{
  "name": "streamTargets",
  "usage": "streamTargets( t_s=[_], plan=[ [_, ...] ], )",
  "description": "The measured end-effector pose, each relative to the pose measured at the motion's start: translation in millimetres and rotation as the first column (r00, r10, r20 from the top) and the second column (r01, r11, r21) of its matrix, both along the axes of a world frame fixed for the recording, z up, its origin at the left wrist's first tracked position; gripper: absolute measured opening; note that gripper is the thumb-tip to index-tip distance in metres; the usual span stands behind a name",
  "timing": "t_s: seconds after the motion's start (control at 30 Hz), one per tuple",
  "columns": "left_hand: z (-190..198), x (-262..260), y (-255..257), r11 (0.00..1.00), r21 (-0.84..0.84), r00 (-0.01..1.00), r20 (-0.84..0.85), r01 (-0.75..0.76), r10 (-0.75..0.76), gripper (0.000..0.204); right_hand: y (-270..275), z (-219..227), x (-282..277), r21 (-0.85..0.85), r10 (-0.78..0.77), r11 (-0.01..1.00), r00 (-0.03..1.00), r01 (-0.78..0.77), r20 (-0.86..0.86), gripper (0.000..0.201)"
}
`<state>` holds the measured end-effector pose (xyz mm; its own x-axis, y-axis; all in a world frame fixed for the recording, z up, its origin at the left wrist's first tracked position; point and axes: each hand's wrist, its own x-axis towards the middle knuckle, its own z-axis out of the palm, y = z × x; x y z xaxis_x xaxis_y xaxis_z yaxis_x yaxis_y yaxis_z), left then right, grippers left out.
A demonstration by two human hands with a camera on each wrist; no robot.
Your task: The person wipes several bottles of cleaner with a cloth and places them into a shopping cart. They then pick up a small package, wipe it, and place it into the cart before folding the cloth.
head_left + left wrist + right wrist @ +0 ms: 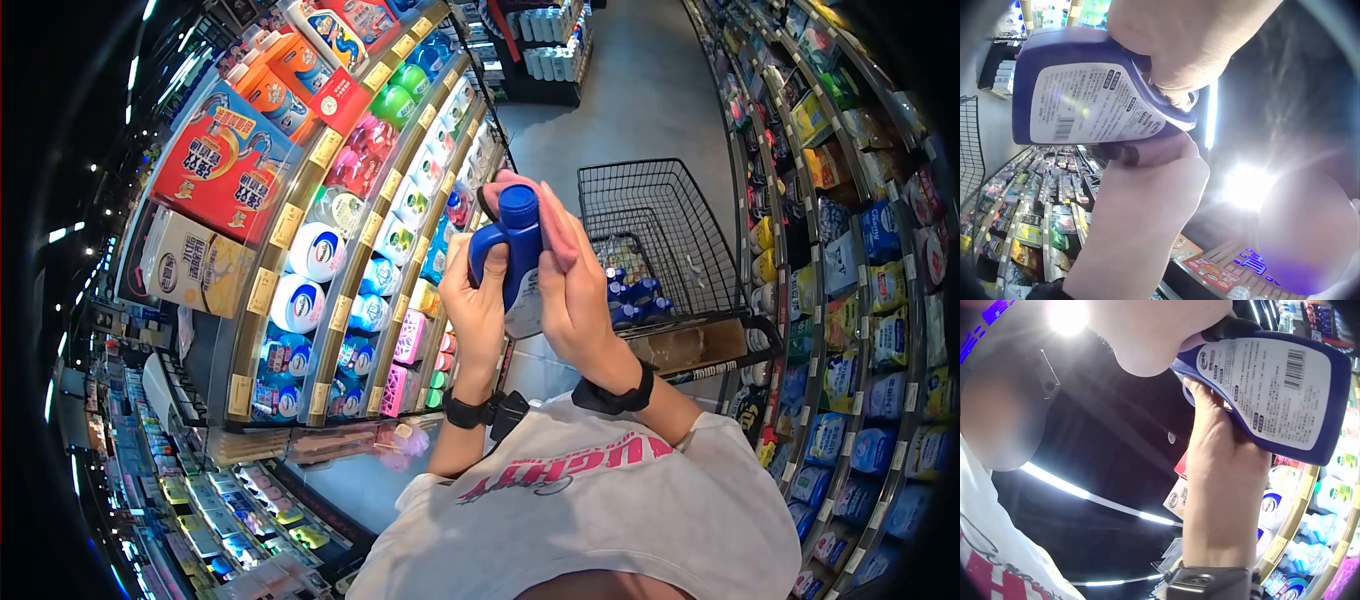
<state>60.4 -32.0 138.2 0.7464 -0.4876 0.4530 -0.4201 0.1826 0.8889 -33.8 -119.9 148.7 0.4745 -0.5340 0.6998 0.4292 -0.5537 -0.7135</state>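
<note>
A dark blue handled bottle (pixel 520 250) with a ridged blue cap stands between my two hands, in the middle of the head view. My left hand (pixel 474 310) grips its handle, thumb lying toward the front. A folded pink cloth (pixel 562 232) with a dark edge is held by my right hand (pixel 580 318) against the bottle's side, and part of it shows behind the cap. The white printed label (pixel 1079 103) with a barcode faces the wrist cameras. Most right-hand fingers are hidden by the cloth and bottle.
A black wire cart (pixel 660 220) stands ahead to the right, with several dark blue bottles (pixel 632 295) in it. Shelves of bottles and boxed cleaners (pixel 220 160) rise close on the left. Packets (pixel 885 290) line the right shelves. Grey aisle floor (pixel 640 80) runs between.
</note>
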Motion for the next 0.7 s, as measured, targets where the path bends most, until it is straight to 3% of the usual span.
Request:
streamTargets(
  t_s=[0.03,0.13,0.2,0.27,0.33,0.4,0.47,0.53,0.6,0.67,0.7],
  plan=[
    [1,-1,-1,1.000,-0.004,1.000,0.000,-0.003,0.003,0.036,2,-6,0,0.048,-0.014,0.999,1.000,0.015,-0.019,0.050],
    [6,-6,-7,0.967,-0.241,0.918,-0.395,-0.081,-0.021,0.028,5,-25,0,-0.109,-0.052,0.993,0.997,0.046,-0.052,0.052],
    [11,-4,-10,0.964,-0.244,0.918,-0.396,-0.102,-0.003,0.028,16,-31,-6,-0.096,-0.041,0.995,0.995,0.032,-0.086,0.052],
    [1,5,-7,0.974,-0.204,0.945,-0.327,-0.099,0.028,0.028,20,-35,-8,-0.277,-0.134,0.956,0.981,0.092,-0.139,0.050],
    [0,7,-6,0.983,-0.161,0.966,-0.253,-0.092,0.049,0.028,18,-39,-4,-0.218,-0.099,0.974,0.984,0.065,-0.147,0.049],
    [3,4,-4,0.989,0.008,0.987,-0.066,-0.147,0.147,0.029,11,-34,2,-0.130,-0.087,0.989,0.988,0.069,-0.131,0.049],
    [4,1,-5,0.987,0.059,0.988,-0.019,-0.151,0.152,0.027,5,-20,4,-0.118,-0.101,0.989,0.990,0.089,-0.102,0.047],
    [4,-1,-9,0.995,-0.090,0.972,-0.233,-0.031,0.009,0.025,1,-14,4,-0.199,-0.144,0.972,0.987,0.128,-0.068,0.045],
    [10,-1,-10,0.971,-0.236,0.894,-0.427,0.037,-0.138,0.022,6,-19,-3,-0.246,-0.145,0.962,0.986,0.120,-0.084,0.046],
    [16,-1,-9,0.969,-0.248,0.870,-0.475,0.011,-0.131,0.021,8,-31,-16,-0.463,-0.155,0.883,0.977,0.072,-0.144,0.047],
    [13,2,-9,0.969,-0.249,0.870,-0.475,0.011,-0.132,0.021,9,-36,-23,-0.489,-0.159,0.871,0.971,0.052,-0.180,0.049]
  ],
)
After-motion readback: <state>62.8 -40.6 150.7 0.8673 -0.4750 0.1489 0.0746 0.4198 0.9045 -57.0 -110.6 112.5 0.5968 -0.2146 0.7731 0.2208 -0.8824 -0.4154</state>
